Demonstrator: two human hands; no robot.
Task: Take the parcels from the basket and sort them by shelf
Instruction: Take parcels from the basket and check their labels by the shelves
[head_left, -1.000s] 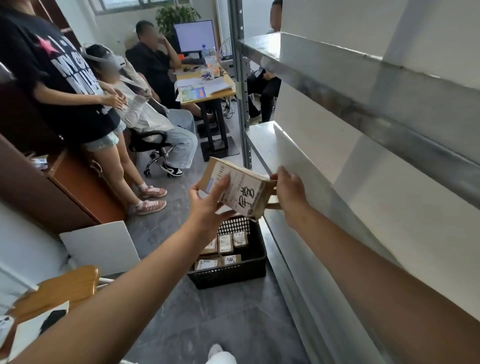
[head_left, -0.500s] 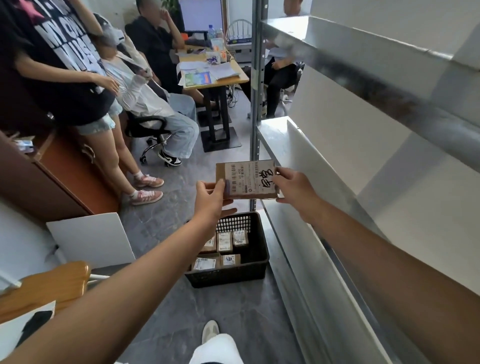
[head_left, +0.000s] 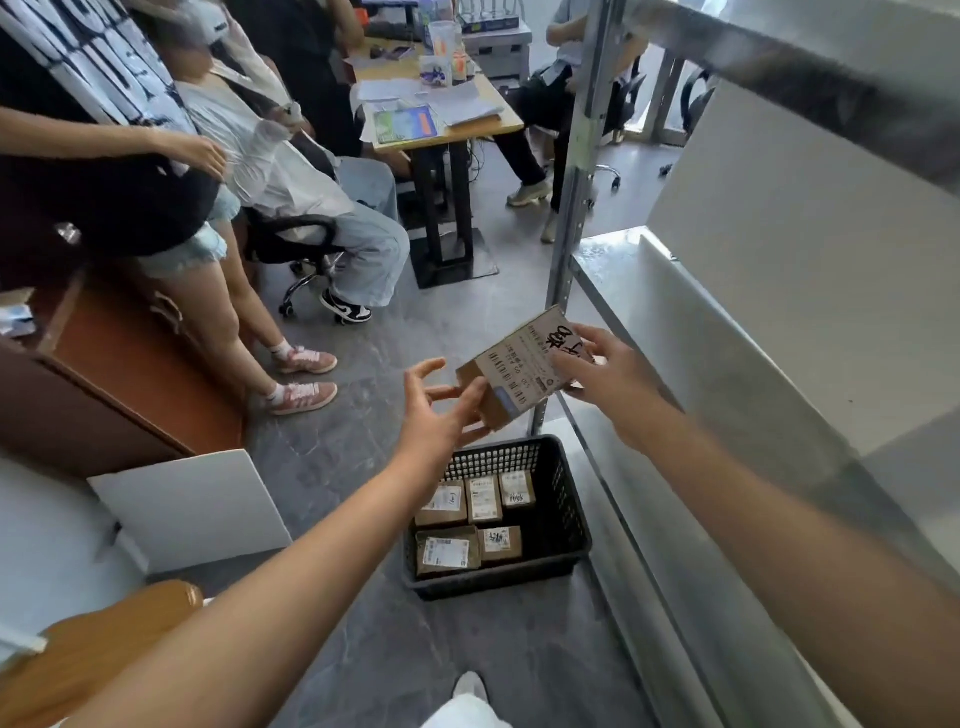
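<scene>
A brown cardboard parcel (head_left: 511, 371) with a white label and black handwriting hangs tilted above the floor. My right hand (head_left: 602, 376) grips its right end, thumb on the label. Beside the parcel's left end, my left hand (head_left: 441, 410) is spread, fingers loose, its fingertips at the lower left corner. Straight below, a black plastic basket (head_left: 566, 512) on the floor holds several small brown parcels (head_left: 483, 499) with white labels. The metal shelf (head_left: 691, 332) runs along the right, its white boards bare.
A standing person's legs (head_left: 228, 332) and a seated person on an office chair (head_left: 291, 244) are at the left. A desk (head_left: 441, 119) with papers stands behind. A white board (head_left: 197, 509) leans at the left. A wooden chair back (head_left: 104, 629) sits lower left. My shoe (head_left: 470, 686) is below.
The parcel has tilted and dropped lower and to the right. My left hand has loosened from its left end and now spreads beside it. The view has tipped downward.
</scene>
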